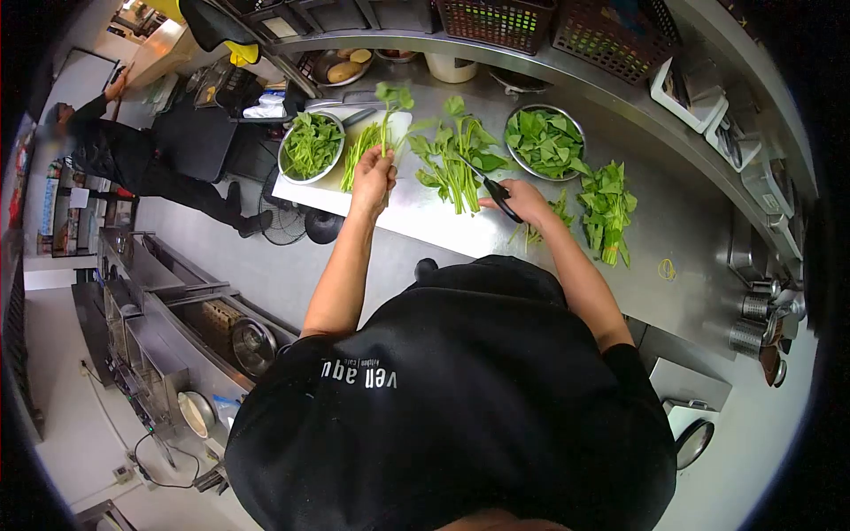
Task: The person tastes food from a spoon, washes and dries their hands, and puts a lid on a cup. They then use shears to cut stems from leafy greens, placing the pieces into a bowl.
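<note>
My left hand (374, 181) is closed round the stem of a leafy green sprig (387, 111), above pale cut stems (356, 152) on a white board. In my right hand (522, 203) are black-handled scissors (501, 200), their blades pointing up and left over a bunch of leafy greens (456, 168). A steel bowl of cut greens (312, 146) stands left of the board, and a second bowl of leaves (542, 140) is beyond my right hand. Another bunch of greens (606, 212) lies to the right, with a few loose stems near my right hand.
A yellow rubber band (667, 269) lies on the steel counter (686, 217) at the right. A knife (359, 117) rests behind the board. Potatoes (343, 71) sit in a bowl under the shelf with crates (496, 22). Another person (115, 146) is at the far left.
</note>
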`<state>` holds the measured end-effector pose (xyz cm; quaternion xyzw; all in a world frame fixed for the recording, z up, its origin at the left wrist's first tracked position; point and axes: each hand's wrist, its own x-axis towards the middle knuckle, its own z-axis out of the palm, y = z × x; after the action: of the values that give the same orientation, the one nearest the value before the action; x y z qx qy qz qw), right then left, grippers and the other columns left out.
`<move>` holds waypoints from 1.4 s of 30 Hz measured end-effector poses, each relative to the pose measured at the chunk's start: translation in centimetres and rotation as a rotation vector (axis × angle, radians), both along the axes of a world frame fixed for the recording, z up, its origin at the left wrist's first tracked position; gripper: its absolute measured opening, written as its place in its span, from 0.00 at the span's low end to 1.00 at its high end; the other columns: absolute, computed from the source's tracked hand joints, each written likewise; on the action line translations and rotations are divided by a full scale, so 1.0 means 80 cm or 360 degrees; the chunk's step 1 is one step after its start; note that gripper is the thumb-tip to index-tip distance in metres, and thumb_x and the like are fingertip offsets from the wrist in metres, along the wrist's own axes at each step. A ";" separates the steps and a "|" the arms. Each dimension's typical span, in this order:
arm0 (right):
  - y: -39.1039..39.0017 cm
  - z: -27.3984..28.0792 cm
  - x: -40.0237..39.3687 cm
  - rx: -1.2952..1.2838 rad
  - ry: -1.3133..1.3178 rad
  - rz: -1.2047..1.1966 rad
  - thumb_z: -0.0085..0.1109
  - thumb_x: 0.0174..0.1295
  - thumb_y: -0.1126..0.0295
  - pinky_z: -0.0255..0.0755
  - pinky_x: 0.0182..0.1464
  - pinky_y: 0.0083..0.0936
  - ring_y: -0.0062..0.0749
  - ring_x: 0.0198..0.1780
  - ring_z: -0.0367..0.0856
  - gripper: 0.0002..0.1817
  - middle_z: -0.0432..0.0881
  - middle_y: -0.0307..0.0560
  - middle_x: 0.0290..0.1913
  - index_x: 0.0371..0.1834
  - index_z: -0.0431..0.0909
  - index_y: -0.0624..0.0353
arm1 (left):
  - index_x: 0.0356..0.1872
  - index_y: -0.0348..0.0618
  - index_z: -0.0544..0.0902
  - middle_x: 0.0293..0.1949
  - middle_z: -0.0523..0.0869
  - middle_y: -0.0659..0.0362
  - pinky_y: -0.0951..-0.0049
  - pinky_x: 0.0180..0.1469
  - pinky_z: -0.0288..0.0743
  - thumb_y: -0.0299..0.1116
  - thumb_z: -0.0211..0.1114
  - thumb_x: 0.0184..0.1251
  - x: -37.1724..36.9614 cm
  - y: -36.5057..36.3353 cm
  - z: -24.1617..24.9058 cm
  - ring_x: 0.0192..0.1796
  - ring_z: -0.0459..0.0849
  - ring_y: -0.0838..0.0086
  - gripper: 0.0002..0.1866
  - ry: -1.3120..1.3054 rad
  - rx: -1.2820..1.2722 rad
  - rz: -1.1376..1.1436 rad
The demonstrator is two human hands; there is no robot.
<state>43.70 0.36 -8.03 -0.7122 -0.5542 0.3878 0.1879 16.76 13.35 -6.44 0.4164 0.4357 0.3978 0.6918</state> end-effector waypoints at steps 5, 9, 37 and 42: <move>0.006 -0.003 -0.002 -0.0079 -0.0060 0.0063 0.70 0.46 0.41 0.70 0.33 0.29 0.33 0.27 0.78 0.34 0.82 0.46 0.27 0.40 0.81 0.63 | 0.46 0.39 0.72 0.26 0.74 0.65 0.82 0.22 0.61 0.25 0.60 0.67 -0.010 0.001 0.007 0.21 0.69 0.82 0.10 -0.0135 0.0033 0.0005; -0.017 0.012 -0.009 -0.0072 0.0444 0.0003 0.69 0.55 0.53 0.67 0.27 0.18 0.21 0.25 0.75 0.27 0.82 0.39 0.28 0.48 0.76 0.65 | 0.48 0.38 0.70 0.32 0.79 0.61 0.80 0.27 0.69 0.25 0.60 0.66 -0.006 -0.002 -0.006 0.25 0.76 0.78 0.12 -0.0231 0.0027 -0.0054; -0.127 0.042 0.062 0.0169 0.1269 -0.0784 0.63 0.61 0.56 0.67 0.19 0.16 0.16 0.17 0.72 0.18 0.80 0.41 0.24 0.33 0.76 0.63 | 0.50 0.39 0.70 0.37 0.80 0.61 0.81 0.29 0.71 0.23 0.60 0.66 0.230 -0.049 -0.008 0.28 0.76 0.81 0.13 -0.0126 0.0030 -0.0646; -0.132 0.039 0.071 0.0202 0.1247 -0.0802 0.62 0.62 0.55 0.67 0.19 0.15 0.16 0.17 0.72 0.19 0.80 0.41 0.25 0.34 0.76 0.64 | 0.50 0.39 0.70 0.38 0.80 0.61 0.81 0.29 0.71 0.23 0.60 0.66 0.248 -0.051 -0.009 0.28 0.76 0.81 0.14 -0.0100 0.0037 -0.0691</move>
<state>49.41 -10.20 -4.92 -0.6115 -0.2740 0.5353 0.5143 36.59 9.30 -7.16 0.4958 0.3093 0.2571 0.7696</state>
